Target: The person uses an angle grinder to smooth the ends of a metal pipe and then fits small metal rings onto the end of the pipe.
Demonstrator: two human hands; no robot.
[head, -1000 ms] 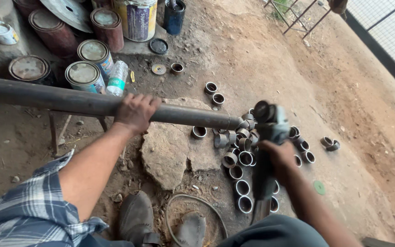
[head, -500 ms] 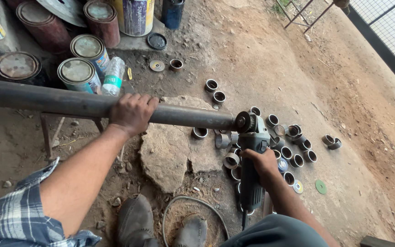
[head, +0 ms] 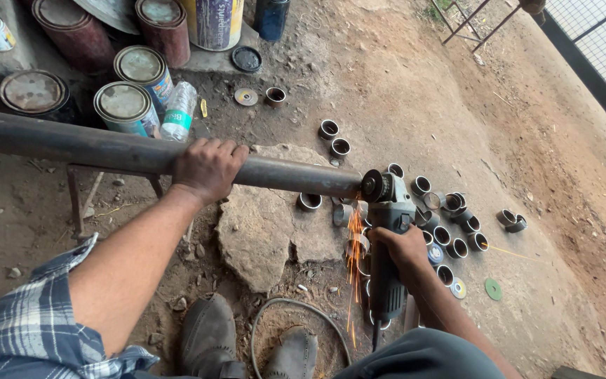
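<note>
Head view: blue-labelled paint tins [head: 126, 107] behind left hand's [head: 207, 168] pipe [head: 106, 149].

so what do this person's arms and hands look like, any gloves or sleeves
Both hands are bare, with no gloves, rings or watch visible. The left hand leads to a bare forearm and a blue, grey and white plaid sleeve pushed up near the elbow. The right hand shows only a bare forearm, no sleeve in view.

Left hand [head: 207, 168] clamped palm-down, arm extended — right hand [head: 402, 247] curled tight, fingers [head: 387, 235] wrapped.
</note>
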